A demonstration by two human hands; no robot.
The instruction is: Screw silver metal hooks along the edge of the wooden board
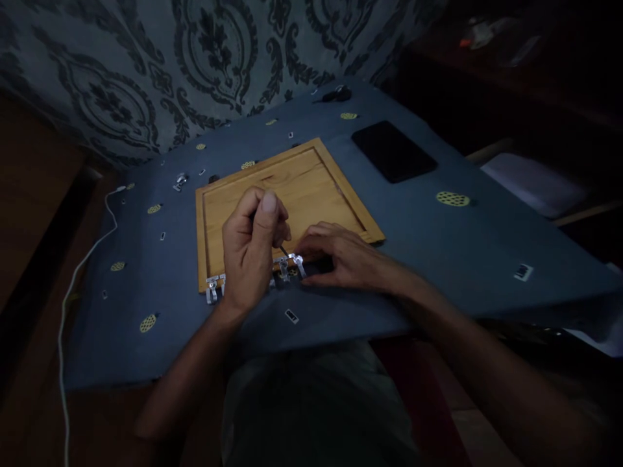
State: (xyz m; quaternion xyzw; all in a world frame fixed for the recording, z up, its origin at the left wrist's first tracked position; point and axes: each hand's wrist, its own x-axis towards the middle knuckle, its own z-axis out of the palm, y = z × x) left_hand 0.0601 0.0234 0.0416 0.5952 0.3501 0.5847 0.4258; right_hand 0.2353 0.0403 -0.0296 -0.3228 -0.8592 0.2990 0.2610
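Observation:
A wooden cabinet door panel (272,194) with a raised frame lies flat on the cloth-covered table. Along its near edge sit several silver metal hinges, one hinge (212,289) at the left corner and another hinge (294,261) further right. My left hand (253,246) is closed in a fist above that edge, around a screwdriver (284,251); only its thin dark shaft shows, pointing down at the right-hand hinge. My right hand (343,256) has its thumb and fingers closed about the right side of this hinge, steadying it against the panel. The screwdriver's handle is hidden.
A black tablet-like slab (394,150) lies on the blue tablecloth (467,253) at the right. Loose silver hardware (180,181) rests left of the panel, and a dark object (337,95) lies at the back. A white cable (73,285) hangs over the left edge.

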